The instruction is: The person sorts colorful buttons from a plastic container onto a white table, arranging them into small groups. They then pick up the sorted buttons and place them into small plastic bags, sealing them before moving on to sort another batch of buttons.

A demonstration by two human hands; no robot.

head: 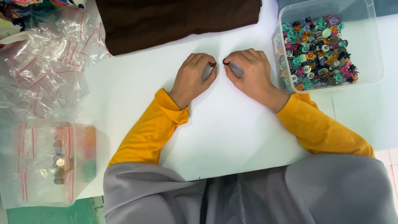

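Both hands' fingers pinch small dark buttons: left hand [191, 79], right hand [251, 76]. Clear tub [369, 62] at the tabletop's right edge holds colourful buttons [317, 52].

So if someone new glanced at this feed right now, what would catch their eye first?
Probably the clear tub at the table's right edge, heaped with multicoloured buttons. Next, the left hand and right hand at centre on the white table, each pinching a small dark piece between fingertips. Crinkled clear bags pile up on the left.
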